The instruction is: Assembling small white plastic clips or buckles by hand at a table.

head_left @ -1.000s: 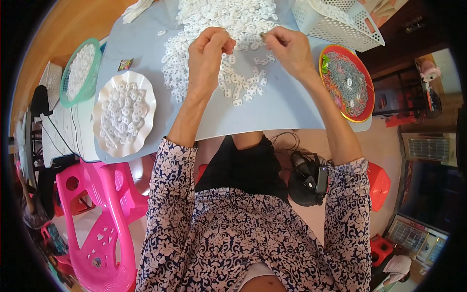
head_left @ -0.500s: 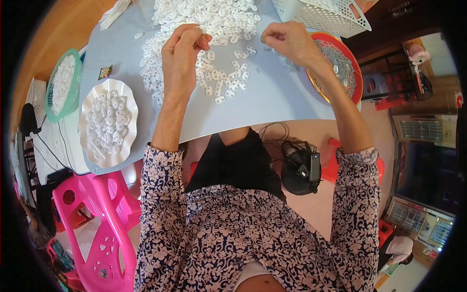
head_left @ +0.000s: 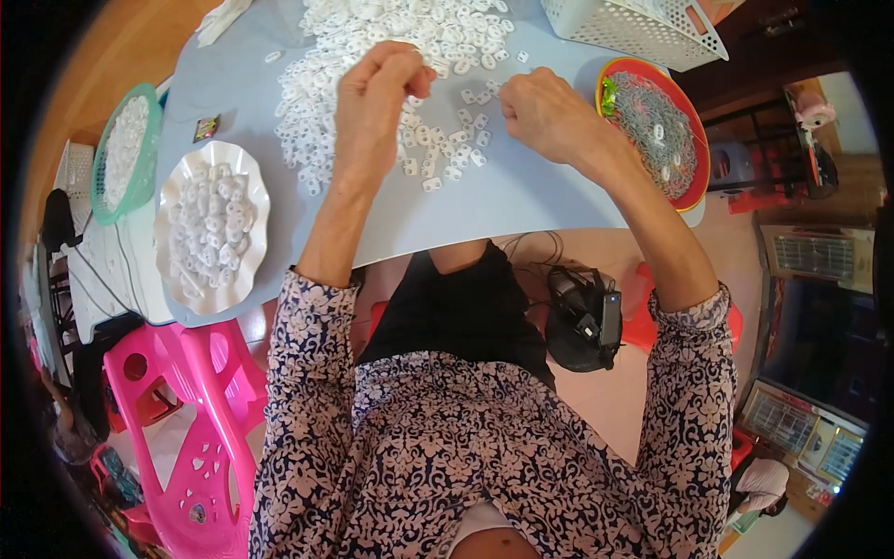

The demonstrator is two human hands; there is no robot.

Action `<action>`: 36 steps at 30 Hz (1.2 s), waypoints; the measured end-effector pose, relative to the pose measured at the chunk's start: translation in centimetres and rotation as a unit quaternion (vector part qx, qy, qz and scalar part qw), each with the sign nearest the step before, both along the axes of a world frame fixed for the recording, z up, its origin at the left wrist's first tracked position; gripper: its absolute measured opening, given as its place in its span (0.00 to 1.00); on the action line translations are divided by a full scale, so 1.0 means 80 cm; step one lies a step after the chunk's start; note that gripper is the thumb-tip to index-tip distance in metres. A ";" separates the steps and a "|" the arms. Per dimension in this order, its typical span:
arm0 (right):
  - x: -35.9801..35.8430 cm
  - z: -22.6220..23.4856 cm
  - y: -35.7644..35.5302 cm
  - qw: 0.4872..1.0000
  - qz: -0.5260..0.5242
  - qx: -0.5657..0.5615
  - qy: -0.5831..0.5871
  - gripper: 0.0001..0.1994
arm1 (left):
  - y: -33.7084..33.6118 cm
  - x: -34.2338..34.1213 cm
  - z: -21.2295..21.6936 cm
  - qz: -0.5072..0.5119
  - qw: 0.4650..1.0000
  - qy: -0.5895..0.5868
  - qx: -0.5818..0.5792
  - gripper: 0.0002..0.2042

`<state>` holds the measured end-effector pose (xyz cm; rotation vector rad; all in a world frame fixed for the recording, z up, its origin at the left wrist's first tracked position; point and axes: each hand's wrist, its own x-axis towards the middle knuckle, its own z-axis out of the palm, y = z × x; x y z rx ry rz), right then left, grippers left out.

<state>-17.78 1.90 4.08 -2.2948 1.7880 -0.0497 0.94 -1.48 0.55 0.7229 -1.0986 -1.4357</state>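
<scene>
Above the table, my left hand (head_left: 377, 102) is closed, thumb and fingers curled together at the edge of a big heap of small white plastic pieces (head_left: 424, 42) with holes. Whatever it pinches is too small or hidden to name. My right hand (head_left: 549, 112) is closed too, knuckles up, beside a few loose white pieces (head_left: 458, 154); its fingertips and anything in them are hidden. Right of it stands a red bowl (head_left: 702, 149) with a yellow rim, filled with thin grey metal bits (head_left: 652, 121) and a few white pieces.
A white wavy-edged dish (head_left: 258, 270) of white pieces stands at the table's left, near a small wrapper (head_left: 206, 128). Farther left is a green basket (head_left: 149, 172). A white perforated basket (head_left: 643, 42) sits at the far right. A pink chair (head_left: 209, 419) stands lower left.
My right hand has drawn away from the red bowl, leftward and nearer to me. My left hand stays closed in nearly the same place. The whole view has shifted slightly.
</scene>
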 end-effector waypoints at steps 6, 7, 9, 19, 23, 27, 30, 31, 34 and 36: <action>-0.025 -0.025 0.003 0.999 0.013 -0.027 -0.035 0.04 | 0.006 -0.008 -0.008 -0.037 0.998 -0.054 0.020 0.07; -0.026 -0.025 0.007 0.999 0.017 -0.029 -0.036 0.04 | 0.008 -0.007 -0.007 -0.033 0.998 -0.055 0.018 0.07; -0.024 -0.026 0.019 0.988 -0.042 -0.029 -0.143 0.06 | 0.010 -0.003 -0.007 -0.057 0.993 -0.097 -0.023 0.07; -0.015 -0.034 0.039 0.979 -0.044 -0.180 -0.086 0.04 | 0.023 -0.003 0.010 -0.062 0.983 -0.170 -0.010 0.07; -0.019 -0.036 0.036 0.977 -0.056 -0.155 -0.136 0.07 | 0.037 0.000 -0.003 -0.058 0.982 -0.180 0.008 0.07; -0.006 -0.042 0.025 0.852 -0.122 -0.037 -0.508 0.08 | 0.047 0.015 -0.015 -0.049 0.983 -0.178 0.018 0.07; 0.020 -0.051 0.014 0.790 -0.094 0.007 -0.606 0.06 | 0.046 0.019 -0.016 -0.030 0.982 -0.184 0.015 0.06; 0.027 -0.054 0.011 0.773 -0.092 0.020 -0.627 0.05 | 0.046 0.019 -0.016 -0.025 0.983 -0.184 0.006 0.06; 0.039 -0.055 0.006 0.750 -0.103 0.041 -0.652 0.05 | 0.044 0.018 -0.018 -0.017 0.983 -0.183 0.001 0.06; 0.046 -0.061 -0.003 0.751 -0.087 0.041 -0.653 0.04 | 0.039 0.019 -0.019 -0.014 0.983 -0.184 0.003 0.06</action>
